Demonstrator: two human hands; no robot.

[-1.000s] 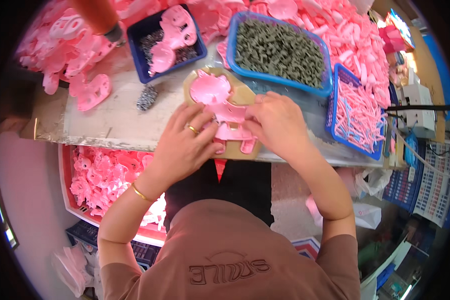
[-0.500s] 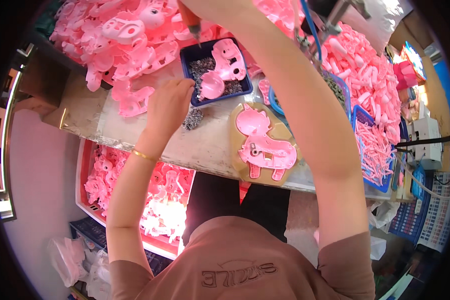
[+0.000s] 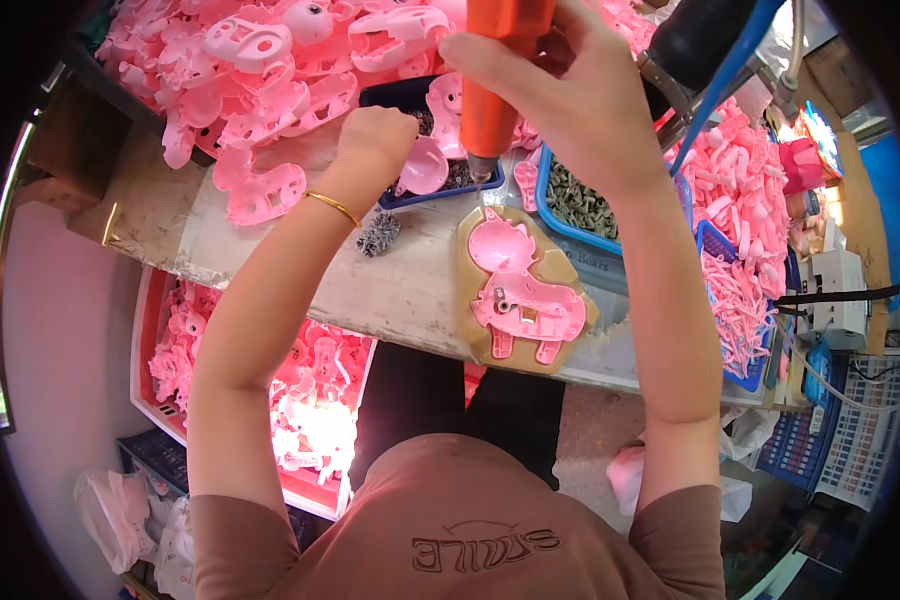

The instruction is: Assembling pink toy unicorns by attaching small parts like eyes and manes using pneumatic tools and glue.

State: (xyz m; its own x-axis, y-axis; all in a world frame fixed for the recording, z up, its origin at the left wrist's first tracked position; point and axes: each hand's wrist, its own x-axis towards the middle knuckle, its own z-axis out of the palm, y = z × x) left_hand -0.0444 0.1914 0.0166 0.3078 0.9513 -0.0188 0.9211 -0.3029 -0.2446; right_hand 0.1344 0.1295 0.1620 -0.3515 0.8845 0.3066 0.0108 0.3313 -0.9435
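My right hand (image 3: 595,115) grips an orange electric screwdriver (image 3: 490,110), its bit pointing down just beyond the tan holder (image 3: 475,335). A pink animal-shaped toy shell (image 3: 545,310) lies hollow side up in that holder, with a small round metal-looking part in its body. Above the left side of a dark blue tray (image 3: 405,197) hovers my left hand (image 3: 375,142), fingers closed; whatever they may hold is hidden. Inside the tray are small dark screws and another pink shell (image 3: 425,168). A clump of screws (image 3: 378,235) sits on the table in front of the tray.
Pink shells are heaped (image 3: 240,80) at the back left. A blue basin of greyish small parts (image 3: 580,200) stands beside my right forearm, with pink pieces (image 3: 735,200) piled farther right. Below the table edge, a red crate (image 3: 150,385) holds more shells. A blue hose (image 3: 725,75) hangs at upper right.
My right hand has brought the screwdriver nearer and rightward, from behind the tray to the holder's far edge. My left hand has shifted right and slightly away, over the tray.
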